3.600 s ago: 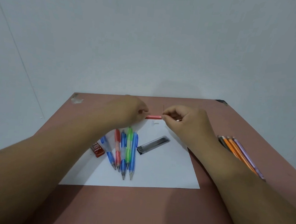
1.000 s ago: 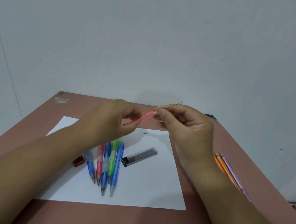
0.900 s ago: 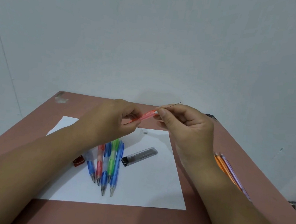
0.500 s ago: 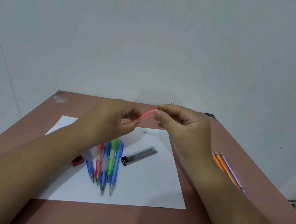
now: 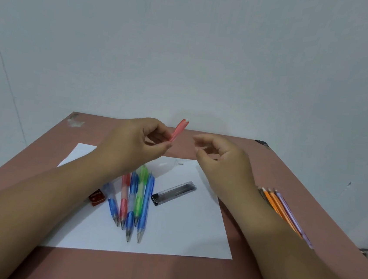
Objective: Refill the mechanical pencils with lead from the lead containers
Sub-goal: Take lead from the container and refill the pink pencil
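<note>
My left hand point(image 5: 132, 143) pinches a red mechanical pencil point(image 5: 179, 129) above the table, its white open end tilted up and to the right. My right hand point(image 5: 221, 161) hovers a little to the right of it, fingers loosely curled, with nothing visible in them. Several blue, red and green mechanical pencils point(image 5: 137, 198) lie side by side on a white sheet of paper point(image 5: 180, 230). A dark clear lead container point(image 5: 174, 193) lies on the sheet to their right. A small red lead container point(image 5: 97, 196) sits at the sheet's left edge, partly behind my left forearm.
Small white and clear pencil parts point(image 5: 180, 162) lie near the far edge of the sheet. A row of orange and purple wooden pencils point(image 5: 284, 211) lies on the brown table point(image 5: 164, 278) at the right, partly under my right forearm. A plain wall stands behind.
The thin lead my right hand pinched at the pencil's end is no longer visible. My right hand has drawn away to the right, and my left hand has tipped the pencil's end upward.
</note>
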